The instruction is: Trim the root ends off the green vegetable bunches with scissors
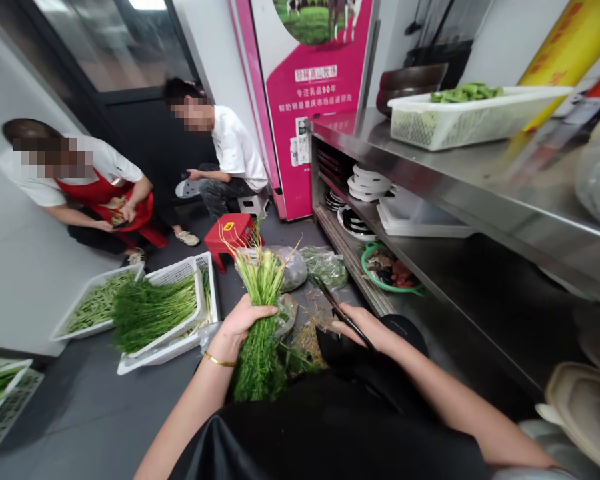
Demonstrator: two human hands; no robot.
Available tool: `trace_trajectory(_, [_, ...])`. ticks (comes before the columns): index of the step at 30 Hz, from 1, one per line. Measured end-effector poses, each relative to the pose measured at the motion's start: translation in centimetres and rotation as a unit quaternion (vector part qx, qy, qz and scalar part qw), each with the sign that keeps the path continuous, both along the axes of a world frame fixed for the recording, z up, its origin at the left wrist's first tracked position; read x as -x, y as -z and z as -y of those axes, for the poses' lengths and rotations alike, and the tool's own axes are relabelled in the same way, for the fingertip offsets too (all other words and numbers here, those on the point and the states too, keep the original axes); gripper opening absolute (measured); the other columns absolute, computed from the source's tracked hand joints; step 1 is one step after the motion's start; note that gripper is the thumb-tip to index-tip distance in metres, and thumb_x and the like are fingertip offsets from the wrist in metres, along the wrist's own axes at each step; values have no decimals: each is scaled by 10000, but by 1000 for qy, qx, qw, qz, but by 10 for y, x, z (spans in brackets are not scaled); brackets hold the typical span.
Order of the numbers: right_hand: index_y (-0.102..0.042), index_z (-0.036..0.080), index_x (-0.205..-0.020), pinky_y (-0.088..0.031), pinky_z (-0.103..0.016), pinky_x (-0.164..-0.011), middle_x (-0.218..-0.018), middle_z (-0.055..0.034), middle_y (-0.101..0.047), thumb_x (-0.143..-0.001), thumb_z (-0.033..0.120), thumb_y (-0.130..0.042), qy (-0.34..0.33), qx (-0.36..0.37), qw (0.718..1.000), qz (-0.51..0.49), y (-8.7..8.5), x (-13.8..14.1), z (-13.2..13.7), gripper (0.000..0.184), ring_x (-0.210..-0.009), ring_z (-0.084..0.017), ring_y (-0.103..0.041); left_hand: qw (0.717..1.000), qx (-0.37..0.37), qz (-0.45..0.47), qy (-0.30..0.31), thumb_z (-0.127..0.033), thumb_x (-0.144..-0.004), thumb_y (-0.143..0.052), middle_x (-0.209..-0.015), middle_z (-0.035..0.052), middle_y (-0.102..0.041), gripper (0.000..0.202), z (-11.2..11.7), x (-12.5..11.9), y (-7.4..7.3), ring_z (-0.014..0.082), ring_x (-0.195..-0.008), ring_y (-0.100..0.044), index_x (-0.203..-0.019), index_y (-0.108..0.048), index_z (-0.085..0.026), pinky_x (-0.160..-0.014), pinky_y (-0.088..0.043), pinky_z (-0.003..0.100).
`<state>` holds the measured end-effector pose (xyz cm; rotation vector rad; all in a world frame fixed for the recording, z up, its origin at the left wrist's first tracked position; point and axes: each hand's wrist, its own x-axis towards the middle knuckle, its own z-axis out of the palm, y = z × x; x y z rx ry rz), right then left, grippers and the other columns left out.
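Note:
My left hand [243,325] is closed round the middle of a thick bunch of thin green stalks [260,313], held upright with the pale root ends pointing up. My right hand [363,327] grips a pair of dark scissors [336,308], whose blades point up and left toward the bunch without touching it. A gold bracelet sits on my left wrist. Dark clothing covers my lap below both hands.
White baskets of greens [156,308] lie on the grey floor at left. Bags of trimmings [325,265] and a red stool [233,232] lie ahead. A steel counter [460,180] with shelved plates stands right. Two people crouch at the back left.

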<state>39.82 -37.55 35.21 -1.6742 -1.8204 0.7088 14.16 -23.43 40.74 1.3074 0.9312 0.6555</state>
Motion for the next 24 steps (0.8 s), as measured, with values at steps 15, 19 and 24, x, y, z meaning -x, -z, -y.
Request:
trace_trajectory(15, [-479,164,-1007,-403,-327,-674,-885,-144,-700,-905,646,-247,59,113,963,238,-30,-6,13,544,-841,-296,-679,991,65,-41,111,-159,-505,-824,-1155,113,-679,600,31,-41,5,309,-1127,-588,-1084,-670,-121,-1053,-378,424])
trace_trajectory(19, [-481,161,-1031,-406,-319,-692,-903,-146,-699,-899,652,-265,86,129,959,236,-24,-6,14,553,-852,-285,-677,991,109,-25,77,-223,-550,-827,-1089,115,-706,554,37,-48,9,318,-1111,-599,-1078,-684,-133,-1028,-405,426])
trace_trajectory(24, [-474,167,-1041,-404,-313,-705,-934,-147,-695,-898,644,-289,83,137,960,231,-19,-8,18,531,-866,-283,-674,989,139,-15,44,-229,-544,-840,-1056,116,-718,463,39,-50,16,304,-1074,-625,-982,-719,-140,-1005,-430,394])
